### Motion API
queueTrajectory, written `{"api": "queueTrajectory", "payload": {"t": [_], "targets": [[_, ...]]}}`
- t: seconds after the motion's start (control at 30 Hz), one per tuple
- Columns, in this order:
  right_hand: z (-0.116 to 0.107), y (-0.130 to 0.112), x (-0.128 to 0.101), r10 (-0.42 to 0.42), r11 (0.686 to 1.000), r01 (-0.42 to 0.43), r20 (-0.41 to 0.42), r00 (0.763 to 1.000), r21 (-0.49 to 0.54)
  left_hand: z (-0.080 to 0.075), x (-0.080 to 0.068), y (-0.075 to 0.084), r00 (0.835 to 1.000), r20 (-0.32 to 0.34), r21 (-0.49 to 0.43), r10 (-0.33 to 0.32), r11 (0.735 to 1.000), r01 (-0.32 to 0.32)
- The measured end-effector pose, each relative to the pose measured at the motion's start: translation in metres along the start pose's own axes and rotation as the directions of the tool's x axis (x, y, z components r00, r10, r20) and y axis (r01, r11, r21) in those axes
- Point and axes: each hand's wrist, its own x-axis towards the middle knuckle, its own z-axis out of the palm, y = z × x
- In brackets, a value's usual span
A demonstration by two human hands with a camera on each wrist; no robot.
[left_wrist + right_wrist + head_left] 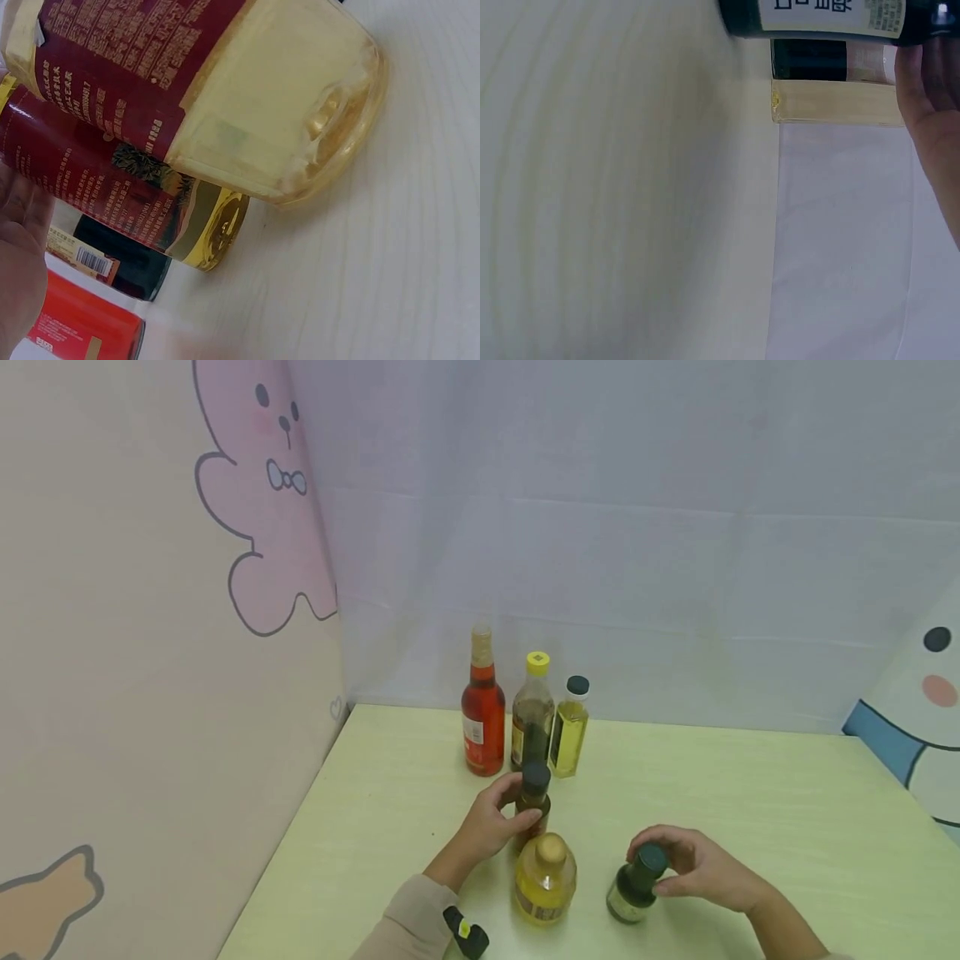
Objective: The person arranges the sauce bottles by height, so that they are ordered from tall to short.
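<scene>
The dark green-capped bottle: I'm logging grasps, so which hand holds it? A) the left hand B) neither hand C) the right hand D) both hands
C: the right hand curls its fingers round the cap of the dark green-capped bottle, while the left hand grips a brown bottle.

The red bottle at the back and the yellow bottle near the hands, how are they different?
The red bottle is tall and slim with a long neck; the yellow bottle is short and round. The red bottle stands at the back in a row with two others; the yellow bottle stands near, between the left hand and right hand. Neither hand holds either. Both stand upright on the table.
</scene>
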Motion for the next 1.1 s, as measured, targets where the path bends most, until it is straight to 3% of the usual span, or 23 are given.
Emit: {"api": "queueTrajectory", "payload": {"t": [0.17, 0.33, 0.57, 0.83, 1.1], "targets": [[0.004, 0.0, -0.003, 0.084, 0.996, -0.087, -0.082, 0.993, -0.036, -0.002, 0.001, 0.002, 1.0, 0.004, 0.01, -0.009, 1.0, 0.009], [0.005, -0.003, -0.003, 0.127, 0.989, -0.133, -0.101, 0.987, -0.06, -0.003, 0.001, 0.004, 1.0, 0.016, 0.018, 0.001, 1.0, -0.001], [0.006, -0.007, 0.0, 0.085, 0.991, -0.091, -0.061, 0.995, -0.098, -0.003, 0.0, 0.006, 1.0, 0.019, 0.012, 0.0, 1.0, 0.0], [0.004, -0.009, 0.001, 0.09, 0.995, -0.091, -0.019, 0.996, -0.035, -0.004, 0.001, 0.011, 1.0, 0.015, 0.01, 0.008, 1.0, -0.008], [0.002, -0.011, 0.003, 0.096, 0.994, -0.096, -0.005, 0.995, -0.046, -0.004, 0.001, 0.01, 1.0, 0.019, 0.012, 0.015, 1.0, -0.016]]}}
